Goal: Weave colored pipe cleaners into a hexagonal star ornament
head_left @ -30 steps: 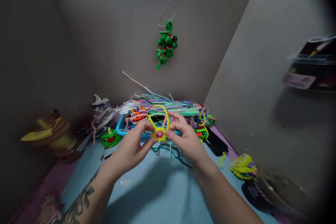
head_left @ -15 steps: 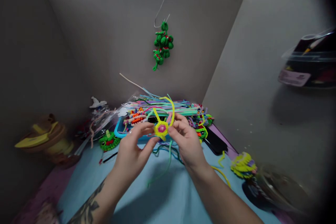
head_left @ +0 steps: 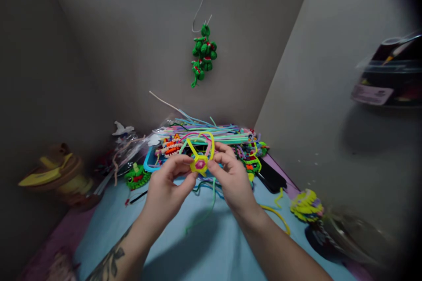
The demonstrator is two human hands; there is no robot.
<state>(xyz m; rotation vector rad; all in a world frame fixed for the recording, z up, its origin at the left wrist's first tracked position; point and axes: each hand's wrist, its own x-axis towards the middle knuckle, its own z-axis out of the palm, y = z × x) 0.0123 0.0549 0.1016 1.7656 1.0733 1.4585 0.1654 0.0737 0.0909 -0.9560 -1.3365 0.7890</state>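
Note:
Between my two hands, above the blue cloth [head_left: 191, 246], is a small pipe cleaner flower [head_left: 200, 164] with a pink centre and a yellow outline. Yellow, pink and mint pipe cleaner ends stick up and curl from it. My left hand [head_left: 173, 184] pinches its left edge between thumb and fingers. On the other side, my right hand [head_left: 231, 178] grips the right edge, thumb in front, where a yellow strand [head_left: 212, 140] loops upward. A mint pipe cleaner [head_left: 213, 202] hangs below the flower. The right hand's fingertips are partly hidden.
Behind the hands, a blue tray [head_left: 150, 162] holds many coloured pipe cleaners [head_left: 227, 134]. A green pipe cleaner figure [head_left: 137, 177] sits left, a black phone [head_left: 271, 175] and a yellow bundle [head_left: 306, 206] right. Green ornaments [head_left: 204, 55] hang from a hook. Grey panels [head_left: 138, 44] surround the table.
The flower has tipped and shifted slightly left and down in my hands. Its yellow loop has swung lower and leftward. Both hands keep their pinch.

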